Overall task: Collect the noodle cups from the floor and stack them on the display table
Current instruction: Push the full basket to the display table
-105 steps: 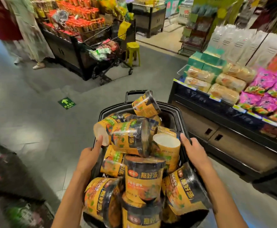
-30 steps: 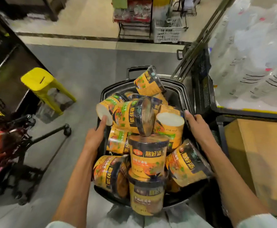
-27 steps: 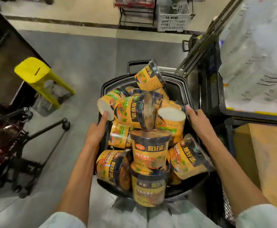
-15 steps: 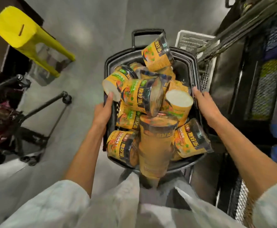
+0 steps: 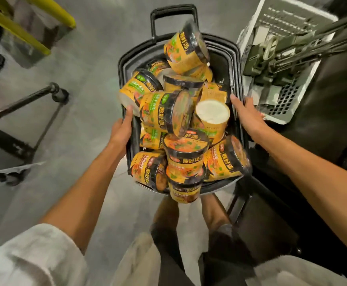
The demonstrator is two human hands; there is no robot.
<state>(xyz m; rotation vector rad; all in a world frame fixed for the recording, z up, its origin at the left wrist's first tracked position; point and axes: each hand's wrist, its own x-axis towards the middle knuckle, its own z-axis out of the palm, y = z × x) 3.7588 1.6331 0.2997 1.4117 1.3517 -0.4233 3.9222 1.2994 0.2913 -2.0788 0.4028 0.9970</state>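
Note:
A black plastic basket [image 5: 233,65] is heaped with several yellow-and-black noodle cups [image 5: 164,112], lying at all angles. One cup [image 5: 186,51] perches on top at the far end, another [image 5: 212,115] shows its white bottom. My left hand [image 5: 120,131] grips the basket's left rim, thumb up against a cup. On the opposite rim, my right hand [image 5: 245,118] holds on with its fingers over the edge. The basket hangs above the grey floor, over my feet [image 5: 214,219].
A white slotted crate [image 5: 282,112] with dark metal parts sits at the right, beside a dark display base [image 5: 323,131]. A yellow stool's legs [image 5: 24,32] and a black trolley frame [image 5: 24,100] stand on the left. Grey floor [image 5: 86,79] lies between.
I have walked on with the basket and my view has tipped further down. The stool and trolley slid up and left; the white crate came closer. Both hands keep their hold.

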